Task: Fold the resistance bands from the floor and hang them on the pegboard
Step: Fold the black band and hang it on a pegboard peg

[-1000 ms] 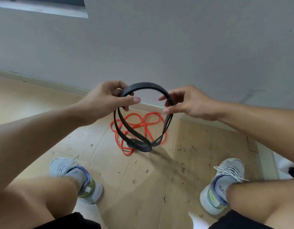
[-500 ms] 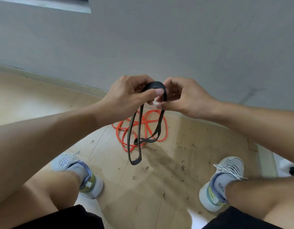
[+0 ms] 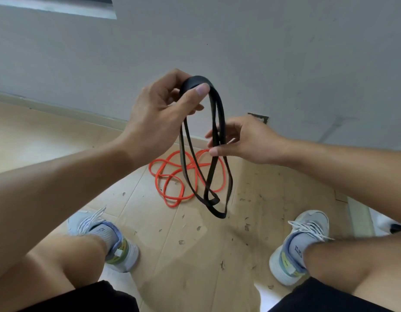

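Left hand (image 3: 163, 109) pinches the top fold of the black band (image 3: 217, 140), held above the orange band (image 3: 172, 176). Right hand (image 3: 242, 140) grips the hanging strands lower down. Orange band lies coiled on the floor (image 3: 195, 255), between both shoes.

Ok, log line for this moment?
left hand grips black band top | right hand pinches strands | orange band on floor

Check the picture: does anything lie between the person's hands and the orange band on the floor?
Yes. The black band, gripped by the left hand and pinched by the right hand, hangs in loops directly over the orange band. Both hands are occupied.
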`<state>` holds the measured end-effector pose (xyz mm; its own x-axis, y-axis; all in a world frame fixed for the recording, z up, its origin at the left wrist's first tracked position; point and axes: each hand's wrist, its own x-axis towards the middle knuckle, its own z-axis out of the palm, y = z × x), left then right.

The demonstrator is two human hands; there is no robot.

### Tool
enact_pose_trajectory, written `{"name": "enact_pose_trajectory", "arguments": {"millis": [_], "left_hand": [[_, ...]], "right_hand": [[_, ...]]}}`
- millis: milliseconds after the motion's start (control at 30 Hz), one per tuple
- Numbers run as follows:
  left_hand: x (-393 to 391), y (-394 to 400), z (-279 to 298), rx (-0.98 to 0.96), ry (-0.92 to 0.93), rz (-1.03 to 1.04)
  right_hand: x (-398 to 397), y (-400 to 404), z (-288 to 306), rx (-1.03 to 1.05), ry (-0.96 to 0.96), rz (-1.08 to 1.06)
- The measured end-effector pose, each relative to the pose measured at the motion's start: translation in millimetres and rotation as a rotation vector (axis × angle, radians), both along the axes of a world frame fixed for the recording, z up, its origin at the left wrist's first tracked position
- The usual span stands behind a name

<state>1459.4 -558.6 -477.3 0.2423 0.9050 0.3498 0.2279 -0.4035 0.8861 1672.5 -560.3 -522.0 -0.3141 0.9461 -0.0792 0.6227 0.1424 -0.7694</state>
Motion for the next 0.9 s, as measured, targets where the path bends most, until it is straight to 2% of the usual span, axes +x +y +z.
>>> {"name": "enact_pose_trajectory", "arguments": {"millis": [200, 633, 800, 900], "left_hand": [[0.7, -3.9, 8.9, 0.021, -0.022, -0.014], [-4.1, -0.4, 6.9, 0.02, -0.02, 0.0], [-2.9, 0.7, 4.3, -0.058, -0.082, -0.074], [-4.7, 3.4, 6.6, -0.267, -0.176, -0.17]], "right_hand": [[4.2, -0.1, -19.1, -0.022, -0.071, 0.054], [9.3, 5.1, -21.0, 0.013, -0.029, 0.064], [10.2, 4.8, -20.2, -0.008, 0.071, 0.051], [7.6, 2.2, -19.4, -0.018, 0.133, 0.051]]}}
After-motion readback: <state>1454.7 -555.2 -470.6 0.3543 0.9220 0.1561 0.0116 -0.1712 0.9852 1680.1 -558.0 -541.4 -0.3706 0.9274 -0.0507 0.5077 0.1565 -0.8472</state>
